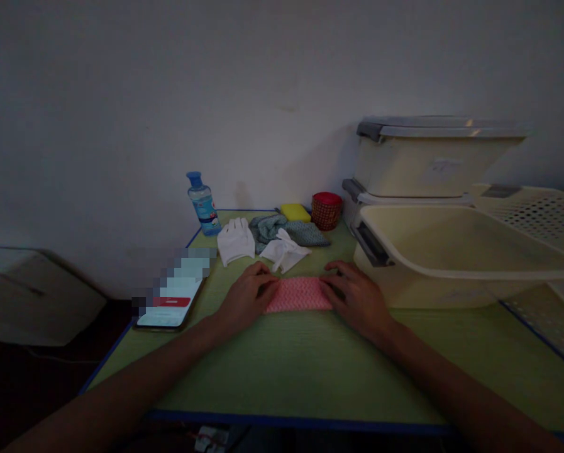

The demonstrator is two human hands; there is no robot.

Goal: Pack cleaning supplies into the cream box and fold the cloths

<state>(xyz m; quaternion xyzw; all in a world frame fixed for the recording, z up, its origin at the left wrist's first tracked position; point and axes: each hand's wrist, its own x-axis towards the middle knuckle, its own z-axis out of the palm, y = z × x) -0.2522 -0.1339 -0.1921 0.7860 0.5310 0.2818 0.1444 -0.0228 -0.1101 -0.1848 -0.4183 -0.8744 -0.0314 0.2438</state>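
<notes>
A pink folded cloth [299, 294] with a woven-looking pattern lies as a flat strip on the green table [282, 371]. At its left end my left hand [248, 294] grips the edge between thumb and fingers. The opposite end is pinched by my right hand [358, 303], whose index finger is raised and bent away from the fabric. Just beyond the strip are a white glove [236, 241] and a second crumpled white glove [285, 250]. Behind them lies a rumpled grey-green cloth [305, 233].
A phone [168, 302] rests at the left edge, below a blue-capped bottle [204, 207]. Near the wall are a yellow sponge-like block [295, 212] and a red woven basket [326, 212]. On the right stand an open cream bin [432, 292] and stacked lidded boxes [418, 163].
</notes>
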